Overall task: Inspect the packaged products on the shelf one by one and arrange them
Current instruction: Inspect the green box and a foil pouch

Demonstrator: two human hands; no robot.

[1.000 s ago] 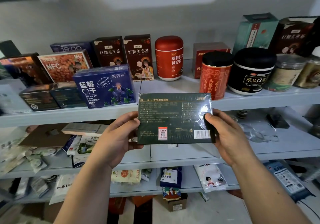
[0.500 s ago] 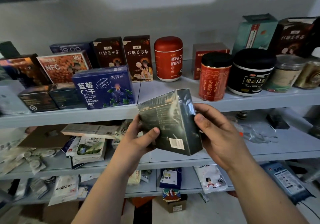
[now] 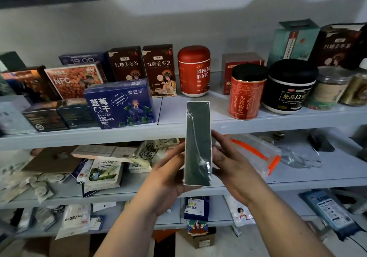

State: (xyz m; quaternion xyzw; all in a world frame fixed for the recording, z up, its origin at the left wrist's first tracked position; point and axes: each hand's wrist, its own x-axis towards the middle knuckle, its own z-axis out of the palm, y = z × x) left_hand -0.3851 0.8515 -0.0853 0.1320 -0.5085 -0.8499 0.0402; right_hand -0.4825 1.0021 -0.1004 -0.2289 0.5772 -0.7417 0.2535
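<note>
1. With the left hand (image 3: 168, 178), cups the left broad face of the dark green, shrink-wrapped rectangular cardboard box (image 3: 197, 143); with the right hand (image 3: 231, 162), presses the opposite face, thumb low near the bottom corner; both partly closed round the box, nothing else held; cannot tell how far the fingertips reach behind it.
2. Risks a downward slip; slick film offers little friction, and only side pressure carries the weight; any easing of one hand before the other takes hold probably drops it among the loose packets below.
3. Stands upright and edge-on between the two palms, narrow glossy side toward the camera; lower half inside the grasp, upper half free above the fingers.
4. Hangs in front of the pale grey metal shelf (image 3: 278, 122), touching no board; beyond its top, a bare gap between the blue blueberry carton (image 3: 119, 103) and the red cylindrical tin with a black lid (image 3: 246, 96).
5. Risks a knock on the way in; swung in flat rather than edge-on, likely clips the tin or the carton.
</note>
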